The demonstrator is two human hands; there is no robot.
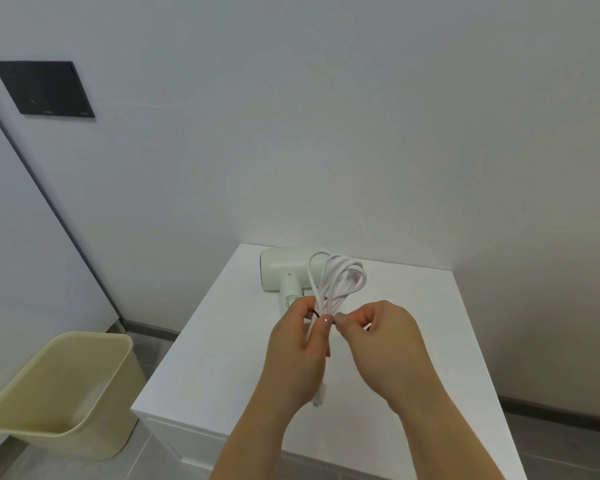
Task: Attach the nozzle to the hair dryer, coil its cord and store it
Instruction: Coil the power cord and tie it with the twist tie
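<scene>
- Table (413, 341): a white top fills the near centre of my view; everything I'm working on sits on it or above it.
- Bin (59, 393): an open pale yellow tub on the floor, well to the left, apart from the table.
- Dryer (284, 271): pale green, lying on its side at the far edge, handle pointing toward me. I judge it light but hard-shelled, best taken by the handle. Neither hand touches it. The loops cover its front, so I cannot tell whether the nozzle is on.
- Cord (340, 275): white, gathered into several long loops standing up from my hands, just near of the dryer. It looks soft and springy, so I expect the loops to fan out if the waist is let go; hold it at the bundled middle.
- Left hand (297, 344): closed round the waist of the bundle, thumb pressed across it.
- Right hand (378, 337): just right of the bundle, fingertips pinched on something thin and dark at the waist, likely a tie.
- Plug (319, 398): hangs below my left palm.
</scene>
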